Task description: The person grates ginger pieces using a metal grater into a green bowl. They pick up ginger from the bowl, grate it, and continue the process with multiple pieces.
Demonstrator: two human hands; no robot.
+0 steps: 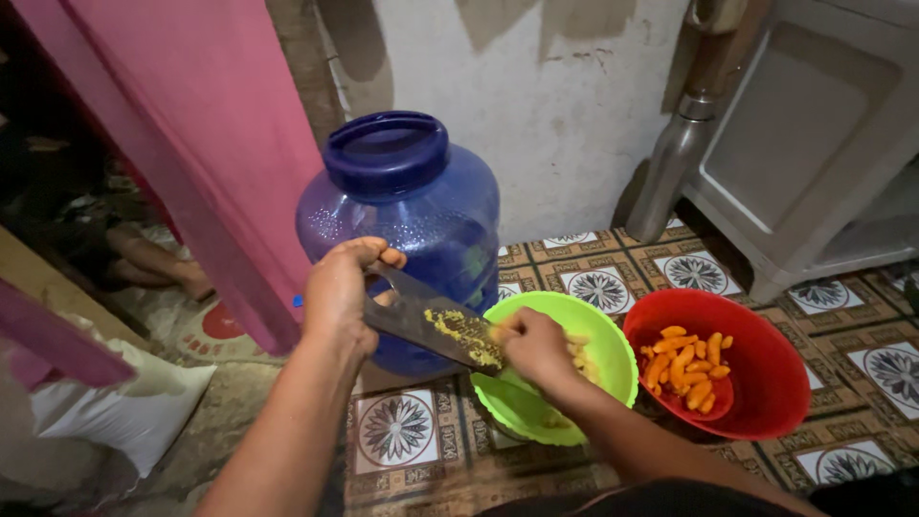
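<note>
At the far left a pink curtain (206,144) hangs down to the floor, with a white sack (120,407) lying below it. Just right of the curtain stands a large blue water jug (407,215) with a dark blue cap, set on the patterned floor tiles (397,431). In front of the jug the left hand (340,292) is clenched around the upper end of a flat metal grater (431,330), holding it tilted so that its lower end slopes down to the right, over the rim of a green bowl (603,359). Yellow shreds cling to the face of the grater. The right hand (531,349) is closed on a small yellow piece (500,335), pressing it against the lower part of the grater above the green bowl; the piece is mostly hidden by the fingers. Pale yellow bits lie inside the green bowl beneath the hand. Just beside the green bowl, to its right and touching or nearly touching it, sits a red bowl (766,383) holding a heap of orange-yellow roots (689,364). Behind the bowls a steel bottle (675,163) stands against the white wall, next to a grey plastic cabinet (814,144).
</note>
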